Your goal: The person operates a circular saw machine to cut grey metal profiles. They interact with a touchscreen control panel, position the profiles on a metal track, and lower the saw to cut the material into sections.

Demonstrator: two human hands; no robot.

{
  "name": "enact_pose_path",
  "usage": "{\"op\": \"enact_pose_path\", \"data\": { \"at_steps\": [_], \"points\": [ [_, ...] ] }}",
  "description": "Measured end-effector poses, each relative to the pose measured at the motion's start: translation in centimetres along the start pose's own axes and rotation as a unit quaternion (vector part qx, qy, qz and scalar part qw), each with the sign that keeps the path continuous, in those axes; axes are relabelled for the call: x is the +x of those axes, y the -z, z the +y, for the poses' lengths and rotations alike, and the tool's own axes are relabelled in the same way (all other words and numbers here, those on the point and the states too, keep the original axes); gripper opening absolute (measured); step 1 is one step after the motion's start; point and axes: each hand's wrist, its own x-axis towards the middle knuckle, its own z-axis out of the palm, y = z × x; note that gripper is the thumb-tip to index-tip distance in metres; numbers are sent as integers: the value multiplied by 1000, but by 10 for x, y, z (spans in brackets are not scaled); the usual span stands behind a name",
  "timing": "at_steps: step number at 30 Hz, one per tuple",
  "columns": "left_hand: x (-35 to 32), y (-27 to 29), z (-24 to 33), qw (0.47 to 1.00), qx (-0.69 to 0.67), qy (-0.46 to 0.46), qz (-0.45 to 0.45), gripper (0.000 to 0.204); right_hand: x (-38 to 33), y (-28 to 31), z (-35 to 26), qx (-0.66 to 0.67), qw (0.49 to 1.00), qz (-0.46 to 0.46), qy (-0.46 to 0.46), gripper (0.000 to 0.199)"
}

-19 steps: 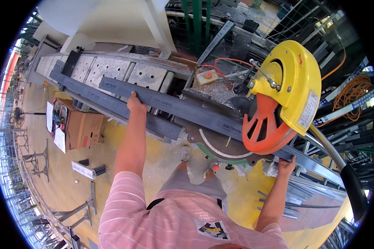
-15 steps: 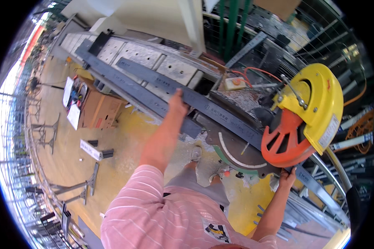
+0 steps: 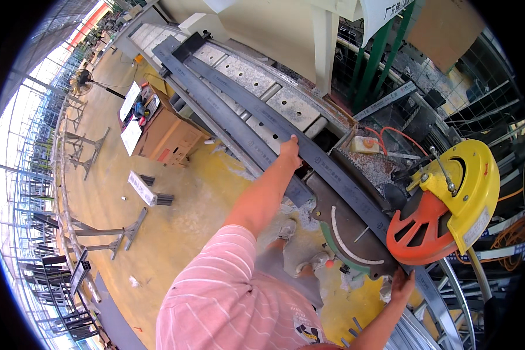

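Note:
A long dark grey metal profile (image 3: 326, 166) lies along the perforated machine bed and passes under the saw's orange and yellow guard. My left hand (image 3: 290, 153) is closed on its near edge, thumb on top, at about mid-length. Close to the guard, my right hand (image 3: 401, 286) grips the same profile where it comes out below the saw; part of those fingers is hidden. The profile's far end lies at a black stop block (image 3: 190, 46). A second grey profile (image 3: 233, 125) lies alongside, nearer to me, and neither hand touches it. The cut-off saw (image 3: 469, 198) stands at the right.
A dark saw table with a curved scale (image 3: 345, 236) sits below the profile. Left of the bed stands a cardboard box (image 3: 166, 131) with tools on top. Metal stands (image 3: 119, 236) are on the yellow floor. Metal offcuts and an orange hose (image 3: 399, 131) lie behind the saw.
The held profile has slid toward the far left, and its end has closed the gap to the black stop block. Both hands still hold it. The whole view has shifted.

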Motion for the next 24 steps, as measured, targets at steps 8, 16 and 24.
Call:
{"op": "enact_pose_path", "data": {
  "at_steps": [8,16,24],
  "points": [
    [38,-7,44,1000,17,-20,-7,37,22,95,-70,41,980,188,52,42],
    [44,6,90,873,487,-6,23,67,50,66,-47,36,978,198,60,52],
    [-33,-1,8,600,792,-58,-99,55,27,68,-46,39,989,142,34,62]
  ]
}}
